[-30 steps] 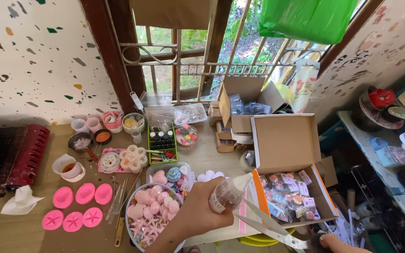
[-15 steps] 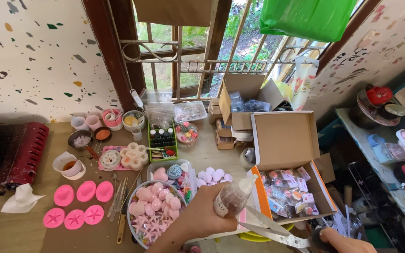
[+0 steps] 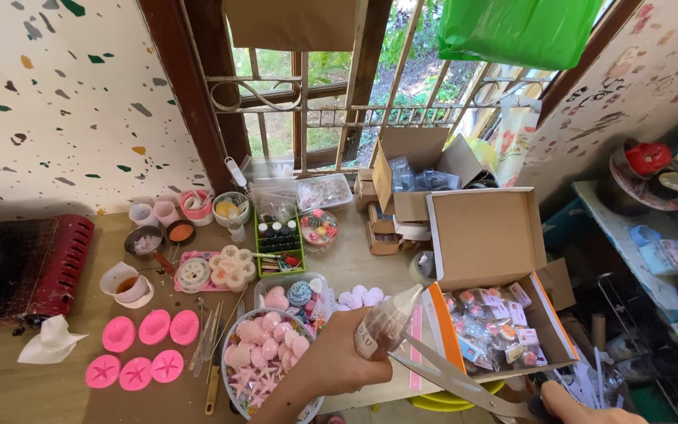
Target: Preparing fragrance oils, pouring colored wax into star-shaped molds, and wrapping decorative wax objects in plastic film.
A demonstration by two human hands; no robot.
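Note:
My left hand (image 3: 337,360) grips a clear plastic squeeze bottle (image 3: 384,324) with a pointed white tip, tilted up to the right above the table's front edge. My right hand (image 3: 573,407), partly cut off at the bottom edge, holds a pair of metal scissors (image 3: 453,378). The open blades reach up and left, close under the bottle. Just left of my left hand sits a bowl (image 3: 254,355) full of pink hearts and star shapes.
An open cardboard box (image 3: 490,310) of small packets stands right of the bottle. Pink silicone moulds (image 3: 144,345), tools, cups, a green tray of small bottles (image 3: 275,240) and a red rack (image 3: 56,263) crowd the wooden table. More boxes sit by the window.
The view has shifted slightly. My left hand and the bottle stay almost where they were, and the scissors in my right hand have moved up a little toward the bottle.

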